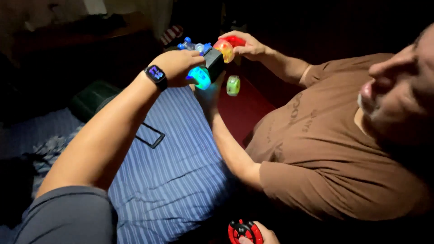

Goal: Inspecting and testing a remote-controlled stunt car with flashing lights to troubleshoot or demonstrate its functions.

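Observation:
A toy car [213, 62] with a black body is held up in the dark. Its wheels glow: cyan [200, 77], orange [224, 50] and green [233, 85]. My left hand [175, 63], with a smartwatch [156, 74] on the wrist, grips the toy from the left, next to its blue parts [190, 45]. At the bottom edge my right hand [266, 236] holds a red and black wheel-shaped remote [244, 231]. A second person in a brown shirt [325, 149] has one hand [251, 46] on the toy's red end and another arm [226, 144] reaching under it.
Blue striped cloth [172, 162] lies below my left arm. A red surface [246, 110] sits under the toy. The other person lies close on the right. The room around is dark, with dim furniture [90, 31] at the back left.

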